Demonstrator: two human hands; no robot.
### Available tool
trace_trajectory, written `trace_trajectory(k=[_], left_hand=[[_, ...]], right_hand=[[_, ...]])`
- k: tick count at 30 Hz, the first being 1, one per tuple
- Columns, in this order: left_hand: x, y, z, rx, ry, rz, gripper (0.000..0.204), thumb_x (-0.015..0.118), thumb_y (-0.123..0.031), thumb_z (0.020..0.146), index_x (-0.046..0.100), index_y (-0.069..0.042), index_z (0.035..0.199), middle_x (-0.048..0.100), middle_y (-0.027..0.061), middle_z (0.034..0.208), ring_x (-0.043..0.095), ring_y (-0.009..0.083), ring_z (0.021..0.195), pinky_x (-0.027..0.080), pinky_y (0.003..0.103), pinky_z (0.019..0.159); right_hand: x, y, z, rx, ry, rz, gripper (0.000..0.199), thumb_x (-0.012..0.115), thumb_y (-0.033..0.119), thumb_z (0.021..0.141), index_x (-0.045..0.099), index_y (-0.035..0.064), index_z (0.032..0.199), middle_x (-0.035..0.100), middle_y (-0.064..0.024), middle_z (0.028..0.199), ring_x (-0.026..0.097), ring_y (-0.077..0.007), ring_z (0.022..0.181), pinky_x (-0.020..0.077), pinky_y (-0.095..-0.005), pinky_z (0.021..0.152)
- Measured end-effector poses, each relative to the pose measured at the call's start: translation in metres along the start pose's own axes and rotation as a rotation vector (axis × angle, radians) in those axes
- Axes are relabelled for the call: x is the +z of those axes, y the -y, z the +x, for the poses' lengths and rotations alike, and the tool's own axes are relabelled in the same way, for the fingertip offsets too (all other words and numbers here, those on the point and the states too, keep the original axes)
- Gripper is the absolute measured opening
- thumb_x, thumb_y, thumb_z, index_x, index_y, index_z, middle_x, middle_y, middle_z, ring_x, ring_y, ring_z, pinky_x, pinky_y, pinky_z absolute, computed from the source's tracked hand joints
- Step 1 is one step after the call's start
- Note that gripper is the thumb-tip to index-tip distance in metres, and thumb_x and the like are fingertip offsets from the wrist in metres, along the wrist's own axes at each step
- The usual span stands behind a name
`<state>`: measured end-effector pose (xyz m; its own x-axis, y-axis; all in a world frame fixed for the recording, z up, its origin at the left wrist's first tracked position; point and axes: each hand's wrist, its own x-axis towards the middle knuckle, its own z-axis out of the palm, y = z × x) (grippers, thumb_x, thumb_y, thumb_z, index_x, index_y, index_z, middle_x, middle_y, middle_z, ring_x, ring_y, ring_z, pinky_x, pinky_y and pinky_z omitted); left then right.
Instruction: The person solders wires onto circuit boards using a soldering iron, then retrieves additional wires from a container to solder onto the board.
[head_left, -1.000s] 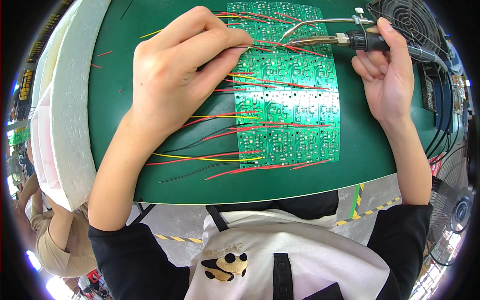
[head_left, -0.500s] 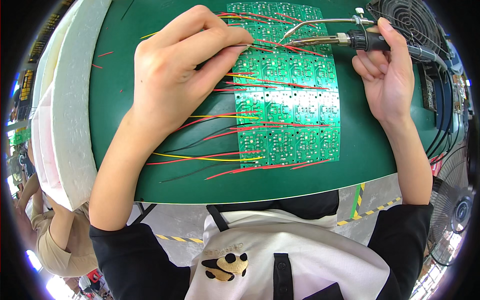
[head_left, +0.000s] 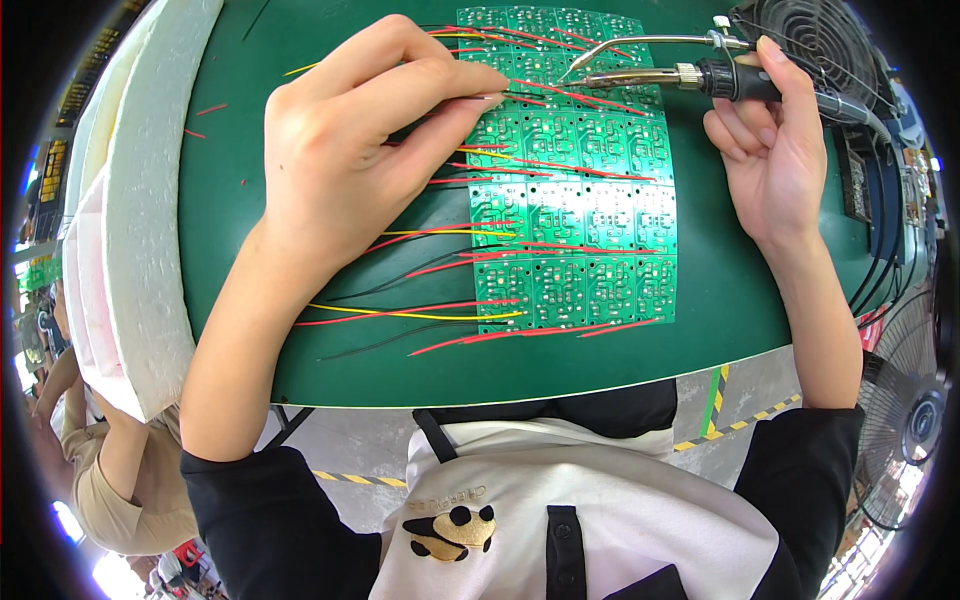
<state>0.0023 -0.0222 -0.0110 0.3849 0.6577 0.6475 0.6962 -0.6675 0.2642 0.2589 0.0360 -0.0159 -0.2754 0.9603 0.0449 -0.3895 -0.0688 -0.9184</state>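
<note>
White foam slabs [head_left: 130,230] line the green table's [head_left: 240,330] left edge. The left hand [head_left: 350,160] pinches a wire [head_left: 530,92] over the green circuit panel [head_left: 570,170] at mid-table; the right hand [head_left: 775,165] grips a soldering iron [head_left: 680,75] near the far-right corner.

- Circuit board panel [head_left: 575,210]: bright green, with a grid of pale silver solder pads and traces.
- Wires [head_left: 420,315] across the panel: mostly red, some yellow, a few black.
- Tabletop [head_left: 250,250]: dark green mat.
- Soldering iron [head_left: 740,82]: black handle, silver metal tip and tube.
- Foam sheets [head_left: 130,230] at the left: white, with a pink layer between.
- Apron [head_left: 600,520]: white, with a black-and-white panda patch and black straps.
- Sleeves [head_left: 270,520]: black.
- Floor tape [head_left: 712,400]: yellow and black stripes.
- Fan [head_left: 815,40]: black grille.
</note>
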Motion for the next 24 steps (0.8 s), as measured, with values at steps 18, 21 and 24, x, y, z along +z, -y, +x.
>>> trace_trajectory(k=[18, 21, 24], left_hand=[[-0.083, -0.009, 0.015, -0.478, 0.188, -0.467, 0.016, 0.049, -0.007, 0.089, 0.060, 0.003, 0.092, 0.054, 0.0010, 0.080, 0.050, 0.0049, 0.076, 0.037, 0.018, 0.064], [-0.056, -0.017, 0.015, -0.485, 0.367, -0.522, 0.010, 0.052, -0.001, 0.085, 0.060, 0.004, 0.087, 0.056, 0.0027, 0.081, 0.052, 0.0059, 0.077, 0.041, 0.019, 0.067], [-0.036, -0.018, 0.012, -0.592, 0.330, -0.418, 0.011, 0.057, 0.003, 0.080, 0.062, 0.005, 0.090, 0.061, 0.0048, 0.082, 0.056, 0.0081, 0.075, 0.044, 0.020, 0.067]], right_hand=[[0.007, 0.015, -0.017, -0.076, 0.059, 0.014, 0.024, 0.046, 0.022, 0.090, 0.040, 0.0102, 0.070, 0.024, 0.0057, 0.047, 0.018, -0.0046, 0.040, 0.0178, -0.0228, 0.041], [0.006, 0.011, -0.015, -0.031, 0.019, -0.005, 0.024, 0.047, 0.022, 0.090, 0.039, 0.0107, 0.070, 0.023, 0.0059, 0.046, 0.018, -0.0046, 0.040, 0.0176, -0.0228, 0.041], [0.005, 0.009, -0.015, -0.017, 0.006, -0.009, 0.026, 0.047, 0.022, 0.090, 0.037, 0.0119, 0.069, 0.023, 0.0059, 0.046, 0.017, -0.0044, 0.039, 0.0166, -0.0233, 0.041]])
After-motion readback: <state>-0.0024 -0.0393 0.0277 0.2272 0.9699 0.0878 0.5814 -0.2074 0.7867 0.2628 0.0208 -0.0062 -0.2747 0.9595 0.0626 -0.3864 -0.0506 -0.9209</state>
